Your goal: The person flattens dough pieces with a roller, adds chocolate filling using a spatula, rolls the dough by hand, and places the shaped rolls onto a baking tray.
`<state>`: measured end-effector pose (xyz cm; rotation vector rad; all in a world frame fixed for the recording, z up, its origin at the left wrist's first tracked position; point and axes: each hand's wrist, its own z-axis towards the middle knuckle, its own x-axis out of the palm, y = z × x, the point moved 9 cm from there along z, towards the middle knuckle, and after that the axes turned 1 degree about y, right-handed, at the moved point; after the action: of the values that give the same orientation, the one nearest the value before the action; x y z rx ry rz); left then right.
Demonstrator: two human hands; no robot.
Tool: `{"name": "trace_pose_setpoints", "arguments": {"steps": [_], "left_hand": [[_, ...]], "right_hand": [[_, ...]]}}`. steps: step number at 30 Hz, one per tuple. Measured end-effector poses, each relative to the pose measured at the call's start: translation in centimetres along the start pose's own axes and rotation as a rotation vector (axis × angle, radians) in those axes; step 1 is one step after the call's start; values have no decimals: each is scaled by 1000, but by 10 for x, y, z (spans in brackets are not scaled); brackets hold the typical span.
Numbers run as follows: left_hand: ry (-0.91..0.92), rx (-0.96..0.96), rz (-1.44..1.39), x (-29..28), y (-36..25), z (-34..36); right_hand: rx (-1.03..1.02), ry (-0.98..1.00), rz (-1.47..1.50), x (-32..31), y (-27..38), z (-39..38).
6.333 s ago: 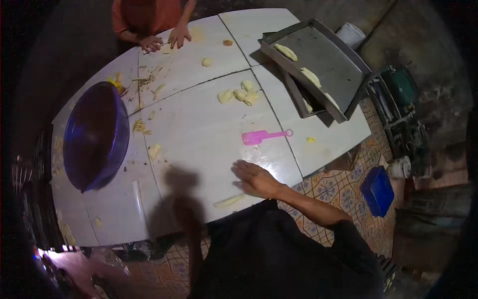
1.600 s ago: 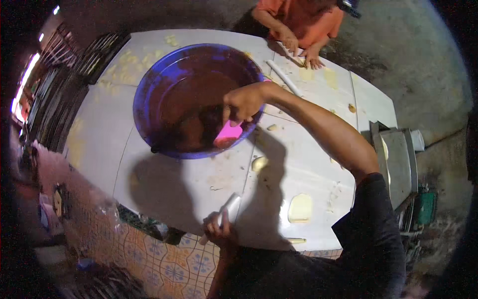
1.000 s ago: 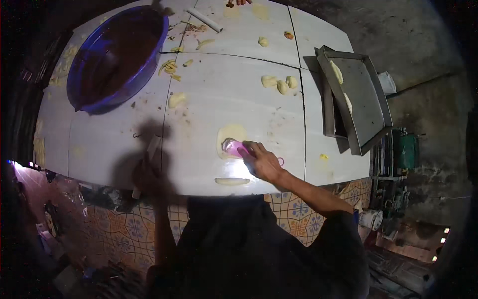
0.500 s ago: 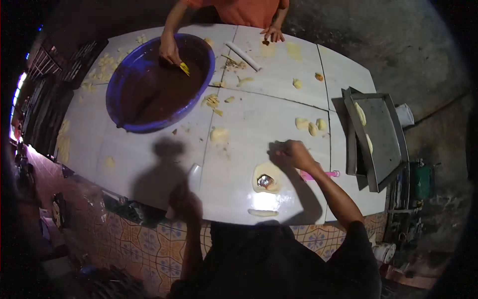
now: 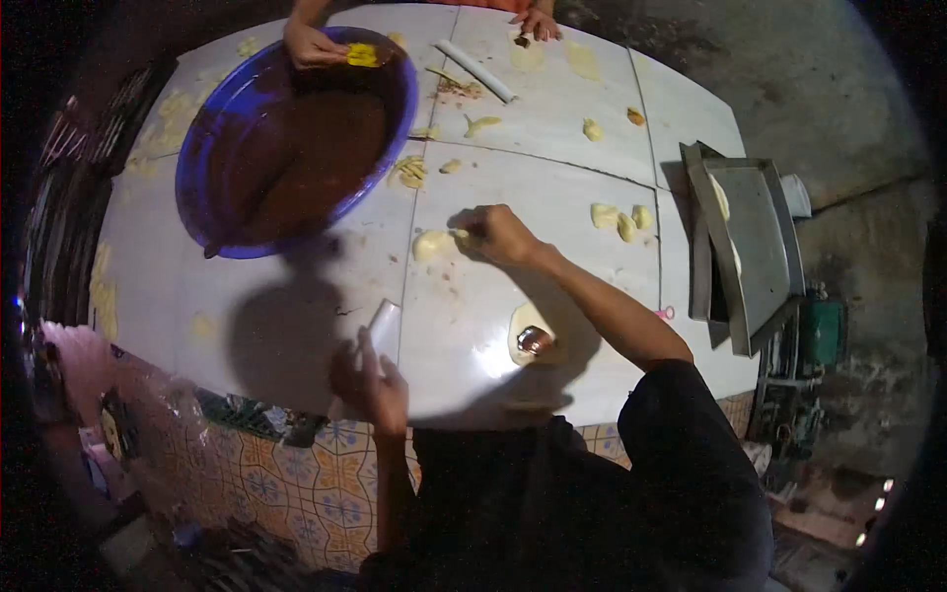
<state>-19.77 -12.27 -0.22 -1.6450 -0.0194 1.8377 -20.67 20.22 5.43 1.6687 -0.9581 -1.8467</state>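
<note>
The right hand [image 5: 498, 235] reaches out over the white tabletop [image 5: 296, 296], fingers bunched and touching a pale lump of dough [image 5: 431, 244] just to its left — whether it actually pinches the lump, I cannot tell. Nearer the body, below that forearm, lies a flat dough round [image 5: 528, 331] with a dark spoonful of filling [image 5: 534, 340] on it. The left hand [image 5: 370, 380] rests at the table's near edge, closed around a white rolling stick [image 5: 380, 324] that points away. Across the table, another person's hand [image 5: 311, 44] holds a yellow piece (food, it seems) over the blue basin [image 5: 227, 197].
</note>
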Motion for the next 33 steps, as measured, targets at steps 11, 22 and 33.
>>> {"name": "trace_pose_setpoints", "arguments": {"steps": [11, 22, 33], "left_hand": [[208, 710, -537, 30, -197, -24], [162, 716, -519, 33, -209, -43], [273, 844, -406, 41, -215, -63]], "right_hand": [[-43, -125, -85, 4, 6, -212], [-92, -168, -160, -16, -7, -222], [-19, -274, 8, -5, -2, -257]]}}
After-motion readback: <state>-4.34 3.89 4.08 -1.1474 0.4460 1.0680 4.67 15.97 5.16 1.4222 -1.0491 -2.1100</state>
